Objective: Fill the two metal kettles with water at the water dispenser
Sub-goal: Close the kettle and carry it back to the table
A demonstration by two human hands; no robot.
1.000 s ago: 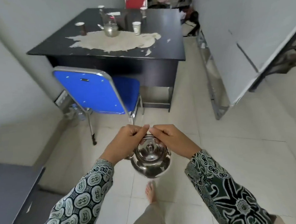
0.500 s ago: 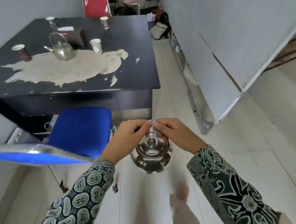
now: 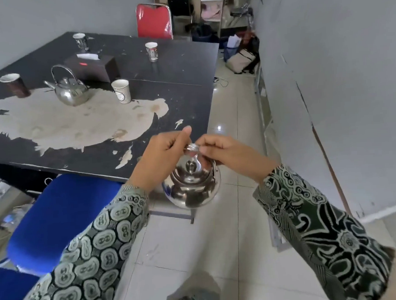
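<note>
From the head view I see a tiled aisle running open between the black table [image 3: 183, 65] edge on the left and the grey wall on the right. My left hand [image 3: 163, 156] and right hand [image 3: 227, 153] both pinch the handle of a shiny round kettle [image 3: 192, 187] hanging near the table's near corner. A second kettle [image 3: 71, 91] stands on the table's peeled patch, far left.

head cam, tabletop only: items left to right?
Brown paper cup → metal kettle → tissue box → white paper cup → coffee cup. Far cup above the tissue box left out; its place overlaps.
</note>
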